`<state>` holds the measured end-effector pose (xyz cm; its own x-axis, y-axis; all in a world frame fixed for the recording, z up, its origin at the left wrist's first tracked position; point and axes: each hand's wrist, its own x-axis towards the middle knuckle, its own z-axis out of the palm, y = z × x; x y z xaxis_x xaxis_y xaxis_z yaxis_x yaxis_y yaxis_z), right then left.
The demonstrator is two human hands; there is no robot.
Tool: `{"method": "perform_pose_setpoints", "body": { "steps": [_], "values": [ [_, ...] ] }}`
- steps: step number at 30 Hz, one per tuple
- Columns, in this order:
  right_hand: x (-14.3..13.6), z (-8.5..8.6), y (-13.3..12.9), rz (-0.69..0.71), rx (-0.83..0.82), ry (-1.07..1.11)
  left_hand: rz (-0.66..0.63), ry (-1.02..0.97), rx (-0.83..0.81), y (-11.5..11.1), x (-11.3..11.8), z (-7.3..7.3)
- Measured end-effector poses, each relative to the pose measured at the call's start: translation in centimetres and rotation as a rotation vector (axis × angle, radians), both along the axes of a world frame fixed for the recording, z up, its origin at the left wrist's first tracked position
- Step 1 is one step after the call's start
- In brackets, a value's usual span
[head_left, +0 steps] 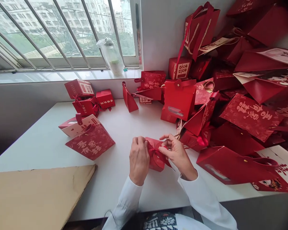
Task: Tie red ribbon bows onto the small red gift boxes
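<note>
A small red gift box lies on the white table in front of me, with a red ribbon knotted in a bow across its top. On the box's left side is my left hand, its fingers curled and closed at the ribbon; the fingertips are partly hidden. From the right, my right hand pinches the ribbon between thumb and forefinger, the other fingers bent above. One ribbon tail hangs over the box's right edge.
A heap of red gift boxes and bags covers the table's right side. Two upright gift boxes stand at left, with several small boxes behind. A cardboard sheet overlaps the front left. A plastic-wrapped cup sits on the windowsill.
</note>
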<state>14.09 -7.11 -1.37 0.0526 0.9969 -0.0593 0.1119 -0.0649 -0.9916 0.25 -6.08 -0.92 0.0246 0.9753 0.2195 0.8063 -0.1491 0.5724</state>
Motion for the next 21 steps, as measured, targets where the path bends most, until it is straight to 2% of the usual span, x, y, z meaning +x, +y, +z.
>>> {"method": "perform_pose_setpoints", "body": {
  "steps": [4,12,21],
  "values": [
    [-0.1,0.3,0.0,-0.017,0.022,0.015,-0.044,-0.133,0.046,-0.1,-0.3,-0.9],
    [-0.2,0.4,1.0,-0.029,0.093,-0.057,-0.099,-0.203,0.035,-0.4,-0.8,-1.1],
    [0.0,-0.3,1.3,-0.016,0.061,0.084,-0.083,-0.311,0.004,-0.5,-0.8,-1.9]
  ]
}}
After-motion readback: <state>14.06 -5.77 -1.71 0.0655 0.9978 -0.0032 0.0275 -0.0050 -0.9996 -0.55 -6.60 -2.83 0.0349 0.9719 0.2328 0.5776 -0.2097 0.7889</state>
